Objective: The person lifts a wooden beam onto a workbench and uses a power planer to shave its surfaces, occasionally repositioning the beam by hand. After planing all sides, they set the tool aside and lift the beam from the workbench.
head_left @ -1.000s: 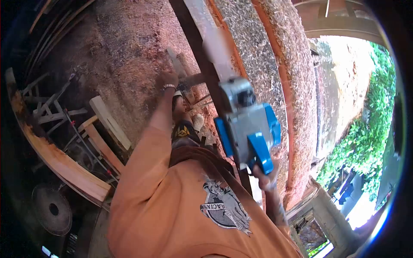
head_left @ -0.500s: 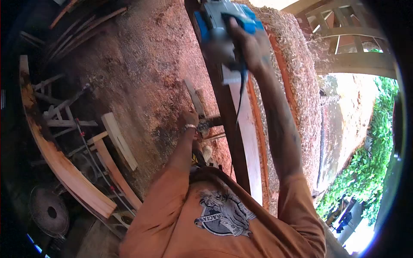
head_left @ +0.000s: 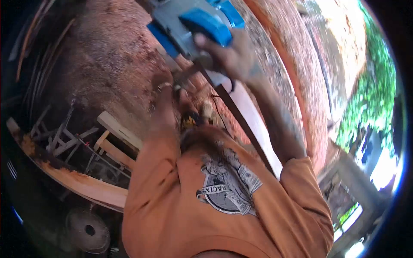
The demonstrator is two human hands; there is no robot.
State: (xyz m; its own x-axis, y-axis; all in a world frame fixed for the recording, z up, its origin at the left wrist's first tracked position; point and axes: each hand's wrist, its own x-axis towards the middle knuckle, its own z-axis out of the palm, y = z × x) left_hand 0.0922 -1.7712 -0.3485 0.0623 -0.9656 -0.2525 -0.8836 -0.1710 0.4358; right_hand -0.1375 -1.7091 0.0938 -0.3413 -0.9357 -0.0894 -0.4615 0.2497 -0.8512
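1. Half a second on from a longer reach, brings the power planer (head_left: 193,28) back some way along the pale-topped beam (head_left: 256,122), nearer the left hand (head_left: 162,81).
2. Wraps the fingers of the right hand (head_left: 236,53) around the planer's rear, by the blue handle (head_left: 204,23), same as before; steers with that arm alone.
3. Leaves the near stretch of beam bare behind the tool and hides the stretch beneath it. Reads as the return leg of a back-and-forth stroke over the same face.
4. Stretches the left hand low beside the beam, close to a dark crosspiece (head_left: 184,77); cannot tell, through the blur, spread fingers from a closed hold.
5. Trails a black cable (head_left: 233,87) just below the right hand, close beside the beam; worth watching for a snag.
6. Stands amid deep wood shavings (head_left: 103,86), with a curved timber (head_left: 86,182), a slatted stand (head_left: 60,142) and a round fan (head_left: 88,230) off to the left, well apart from the planer, and bright greenery (head_left: 348,116) to the right.
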